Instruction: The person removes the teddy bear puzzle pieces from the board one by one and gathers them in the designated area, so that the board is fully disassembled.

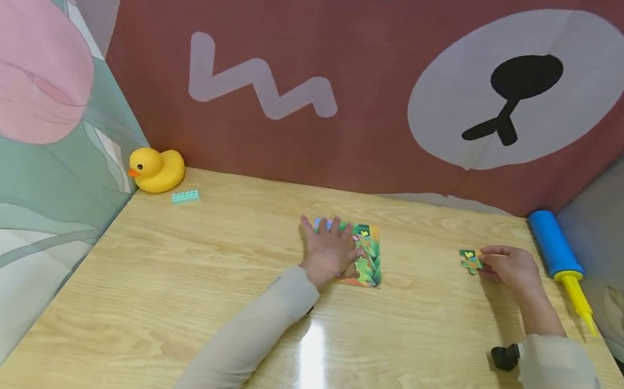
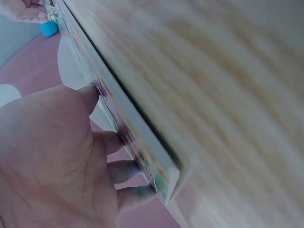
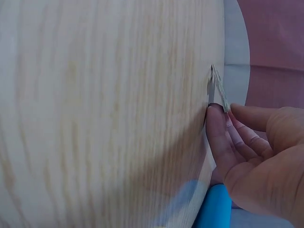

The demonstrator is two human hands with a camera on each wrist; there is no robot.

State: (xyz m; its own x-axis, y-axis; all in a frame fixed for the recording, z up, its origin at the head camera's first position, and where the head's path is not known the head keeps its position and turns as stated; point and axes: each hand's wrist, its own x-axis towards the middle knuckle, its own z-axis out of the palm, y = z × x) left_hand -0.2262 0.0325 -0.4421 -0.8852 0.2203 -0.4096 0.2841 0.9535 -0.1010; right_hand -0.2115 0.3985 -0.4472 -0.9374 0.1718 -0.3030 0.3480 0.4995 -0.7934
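Note:
A colourful jigsaw puzzle (image 1: 371,261), roughly square, lies near the middle of the wooden table. My left hand (image 1: 329,250) is spread over its left part, hiding much of the picture. In the left wrist view the fingertips (image 2: 137,194) rest on the puzzle's top face, close to its thick pale edge. Out to the right, my right hand (image 1: 512,269) pinches a jigsaw piece (image 1: 469,260) by its right side, between thumb and fingers. Seen edge-on in the right wrist view, the piece (image 3: 220,88) is tilted over the tabletop.
A yellow rubber duck (image 1: 157,170) and a small turquoise toy brick (image 1: 185,196) sit at the table's back left. Along the right edge lies a blue and yellow toy pump (image 1: 558,246). Patterned fabric (image 1: 272,139) rises behind the table (image 1: 195,271).

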